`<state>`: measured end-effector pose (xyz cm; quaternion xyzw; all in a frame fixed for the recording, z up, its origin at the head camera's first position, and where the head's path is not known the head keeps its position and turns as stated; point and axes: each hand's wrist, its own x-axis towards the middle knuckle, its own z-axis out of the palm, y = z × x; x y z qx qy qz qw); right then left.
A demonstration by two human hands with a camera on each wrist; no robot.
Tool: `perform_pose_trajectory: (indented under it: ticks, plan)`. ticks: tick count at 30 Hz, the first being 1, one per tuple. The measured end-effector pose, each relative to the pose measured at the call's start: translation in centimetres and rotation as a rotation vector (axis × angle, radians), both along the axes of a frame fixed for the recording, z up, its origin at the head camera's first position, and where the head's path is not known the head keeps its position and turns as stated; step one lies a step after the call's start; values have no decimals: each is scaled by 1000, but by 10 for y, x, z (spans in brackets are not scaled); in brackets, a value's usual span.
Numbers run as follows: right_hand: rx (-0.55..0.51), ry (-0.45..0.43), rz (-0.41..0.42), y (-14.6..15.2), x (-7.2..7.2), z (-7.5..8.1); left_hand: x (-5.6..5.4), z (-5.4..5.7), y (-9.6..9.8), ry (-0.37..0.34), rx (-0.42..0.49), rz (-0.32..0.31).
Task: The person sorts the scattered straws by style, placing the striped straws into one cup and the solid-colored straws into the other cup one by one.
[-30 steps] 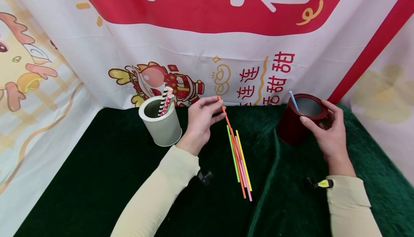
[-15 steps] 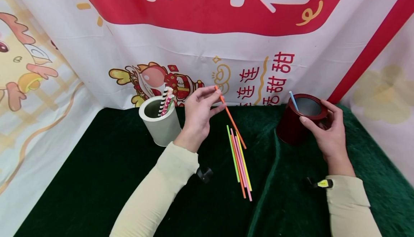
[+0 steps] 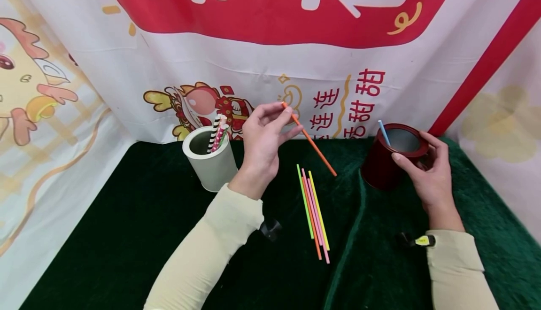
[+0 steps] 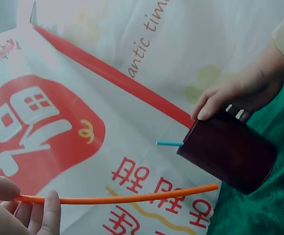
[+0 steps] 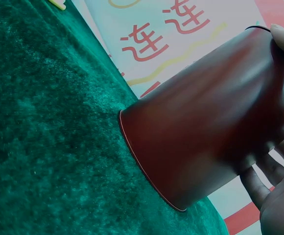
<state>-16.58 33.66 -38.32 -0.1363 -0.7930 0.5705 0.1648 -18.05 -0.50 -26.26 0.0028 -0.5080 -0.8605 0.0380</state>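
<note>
Lifted off the pile [image 3: 315, 214] and swung rightward since a second ago, one orange straw [image 3: 314, 149] is pinched near its upper end by the left hand [image 3: 261, 145]. Nearest, five plain straws lie on the green worktop [image 3: 148, 230], not yet in a cup. Farther, the right hand [image 3: 435, 174], fingers curled, grips the red cup [image 3: 380, 166], seemingly barely begun: only a blue straw [image 3: 384, 133] shows. Left, the white cup [image 3: 213, 171] already holds patterned straws [image 3: 217, 138].
</note>
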Motion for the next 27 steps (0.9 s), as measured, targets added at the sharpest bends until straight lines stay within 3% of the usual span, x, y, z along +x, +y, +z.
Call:
perform_pose_trajectory:
  ticks: [27]
  plan:
    - [-4, 6, 1, 1, -1, -1, 17, 26, 25, 119, 23, -66]
